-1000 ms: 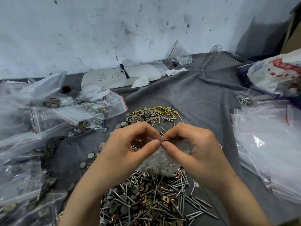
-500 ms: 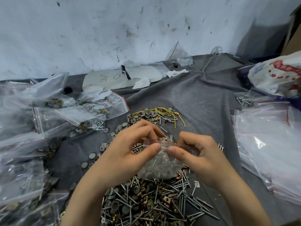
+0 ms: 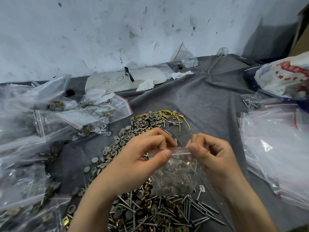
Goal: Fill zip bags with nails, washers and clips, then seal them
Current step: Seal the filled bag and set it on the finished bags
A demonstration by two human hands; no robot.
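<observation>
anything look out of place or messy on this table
A tangle of yellow wire lies across the far end of the loose washer pile, and it is neither nail, washer nor clip. The zip bag pinched by the left hand and right hand looks intact.

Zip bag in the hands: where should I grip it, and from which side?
By the flat red-lined top strip of the zip bag, pinched from above, thumb front, fingers behind, as the left hand and right hand do. The belly hangs heavy with pointed nails.

Grey cloth (image 3: 209, 101), yellow wire (image 3: 168, 113), grey washers (image 3: 117, 146) — clear zip bag (image 3: 175, 174) with red-lined top
</observation>
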